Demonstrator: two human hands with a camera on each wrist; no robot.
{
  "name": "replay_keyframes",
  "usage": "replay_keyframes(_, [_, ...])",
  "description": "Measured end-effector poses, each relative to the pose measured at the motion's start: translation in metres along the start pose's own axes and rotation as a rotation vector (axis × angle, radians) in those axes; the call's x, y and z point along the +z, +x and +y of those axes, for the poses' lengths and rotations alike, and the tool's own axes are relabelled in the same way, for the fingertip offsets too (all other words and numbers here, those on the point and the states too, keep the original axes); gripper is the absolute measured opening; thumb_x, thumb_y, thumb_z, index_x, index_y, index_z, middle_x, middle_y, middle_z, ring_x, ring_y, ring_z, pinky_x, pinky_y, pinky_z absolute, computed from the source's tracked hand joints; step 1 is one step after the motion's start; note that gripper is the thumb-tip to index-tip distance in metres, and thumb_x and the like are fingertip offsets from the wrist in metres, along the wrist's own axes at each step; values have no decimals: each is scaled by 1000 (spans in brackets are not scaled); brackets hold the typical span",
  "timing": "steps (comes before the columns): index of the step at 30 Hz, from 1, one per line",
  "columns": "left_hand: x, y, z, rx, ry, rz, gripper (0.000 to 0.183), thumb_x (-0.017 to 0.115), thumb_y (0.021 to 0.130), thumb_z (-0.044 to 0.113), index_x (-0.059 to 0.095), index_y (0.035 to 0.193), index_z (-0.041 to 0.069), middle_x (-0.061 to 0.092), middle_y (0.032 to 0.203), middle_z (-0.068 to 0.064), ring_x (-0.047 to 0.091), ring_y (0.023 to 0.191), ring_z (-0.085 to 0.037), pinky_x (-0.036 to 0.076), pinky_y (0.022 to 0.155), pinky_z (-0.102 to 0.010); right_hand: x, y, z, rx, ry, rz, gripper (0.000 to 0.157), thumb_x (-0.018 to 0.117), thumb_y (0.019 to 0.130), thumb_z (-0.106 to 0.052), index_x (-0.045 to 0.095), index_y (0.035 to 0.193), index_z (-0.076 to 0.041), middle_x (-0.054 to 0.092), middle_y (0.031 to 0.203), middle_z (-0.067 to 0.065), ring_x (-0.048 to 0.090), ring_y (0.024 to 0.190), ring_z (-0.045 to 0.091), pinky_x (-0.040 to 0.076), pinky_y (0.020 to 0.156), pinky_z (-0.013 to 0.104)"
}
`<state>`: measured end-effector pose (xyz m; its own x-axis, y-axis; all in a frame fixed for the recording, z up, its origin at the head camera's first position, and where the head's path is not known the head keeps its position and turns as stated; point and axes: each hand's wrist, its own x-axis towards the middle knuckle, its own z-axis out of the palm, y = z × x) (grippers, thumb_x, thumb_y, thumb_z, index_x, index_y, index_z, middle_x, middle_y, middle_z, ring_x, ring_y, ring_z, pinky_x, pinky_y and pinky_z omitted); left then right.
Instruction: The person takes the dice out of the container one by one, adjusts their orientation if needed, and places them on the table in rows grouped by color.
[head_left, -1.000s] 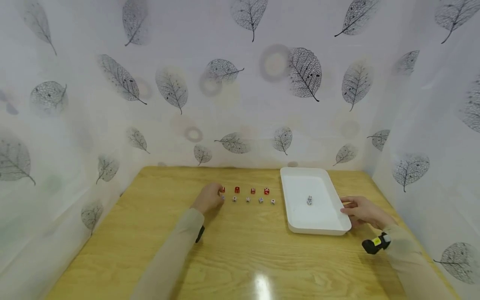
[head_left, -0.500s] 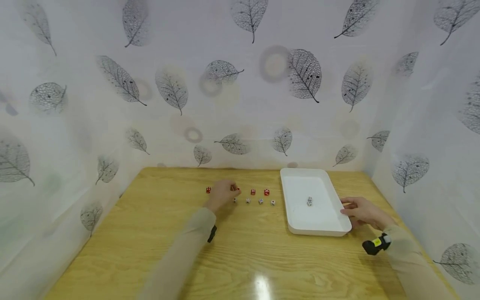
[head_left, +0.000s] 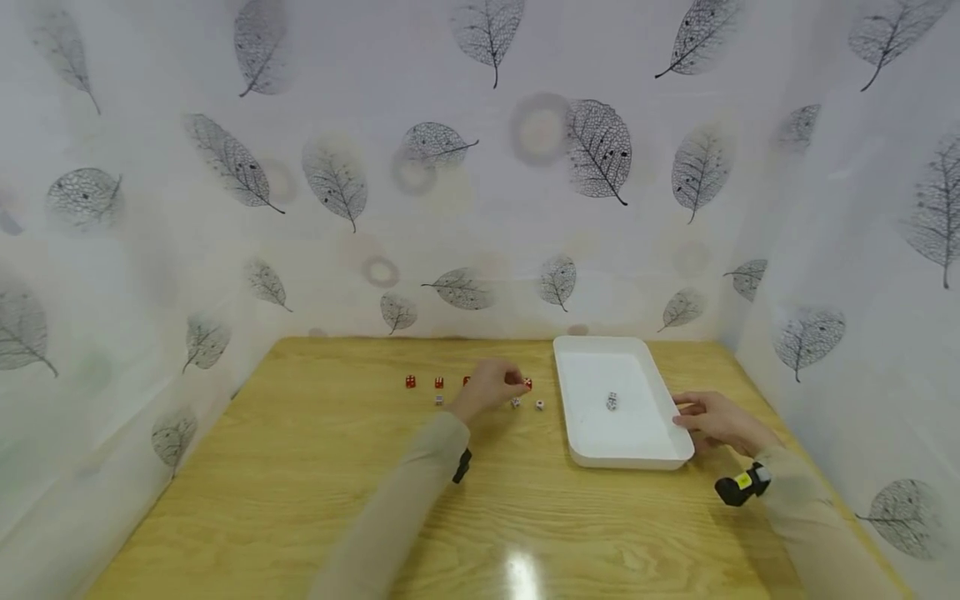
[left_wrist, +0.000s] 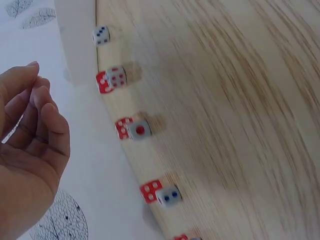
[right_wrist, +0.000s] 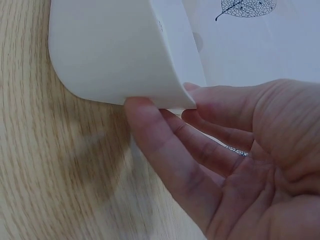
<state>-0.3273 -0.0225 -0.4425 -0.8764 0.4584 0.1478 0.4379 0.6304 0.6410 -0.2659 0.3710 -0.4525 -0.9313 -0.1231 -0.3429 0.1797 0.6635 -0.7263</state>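
Red dice (head_left: 410,382) stand in a row across the far part of the table, with a row of white dice (head_left: 539,405) just in front. My left hand (head_left: 487,387) hovers over both rows, covering some of the dice in the head view. Its fingers are loosely curved near the thumb, and the left wrist view shows nothing between them. Right of the rows lies a shallow white tray (head_left: 592,437), with a small cluster of white dice (head_left: 612,402) inside. My right hand (head_left: 720,421) grips the tray's right side, thumb at the rim and fingers against the outer wall.
The wooden table (head_left: 300,492) meets a leaf-patterned curtain (head_left: 337,275) along its back and sides. A black wrist device (head_left: 742,485) sits on the right forearm.
My left hand has moved right along the rows, uncovering dice on the left. My right hand keeps its hold on the tray. The head view has shifted slightly.
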Motion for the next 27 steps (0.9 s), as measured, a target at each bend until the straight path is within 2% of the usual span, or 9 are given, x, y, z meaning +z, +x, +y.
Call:
replay_keyframes(2, [5,3,4,33,-23,-12,10,71,89,15,70,80,10,68,79,0,57,68,-8,49,63,-21,0,2,1,4,1,1,67,58,99,-21,25,149,9,41,137,39,64,101,25,59,73,38])
replay_keyframes(7, [19,11,14,46,-33,-51,9,71,89,13,71,81,9,67,76,2,56,63,-5,49,58,-18,0,5,3,14,0,4,65,58,99,-19,27,149,8,42,137,39,64,98,23,59,72,37])
replay_keyframes(13, [36,19,29,68,-45,-66,9,71,89,13,71,83,7,68,79,0,55,67,-4,48,63,-16,-1,4,2,19,32,1,63,58,99,-17,28,148,9,42,136,39,65,97,23,60,73,38])
replay_keyframes(20, [60,26,48,84,18,-37,11,69,91,18,70,82,13,65,76,7,55,67,-3,46,59,-14,3,2,0,10,61,7,62,58,98,-15,29,147,10,45,133,38,66,93,20,60,71,38])
replay_keyframes(24, [69,30,63,49,42,-41,9,69,92,18,70,84,15,64,77,8,55,68,-3,46,58,-15,3,2,1,26,75,10,60,58,98,-13,30,146,11,47,131,37,66,90,19,60,72,40])
replay_keyframes(27, [73,34,70,59,100,-40,7,68,92,20,71,86,17,64,79,9,55,69,-3,45,59,-14,1,2,-1,19,62,12,60,58,98,-13,30,146,10,46,132,38,66,92,20,60,72,40])
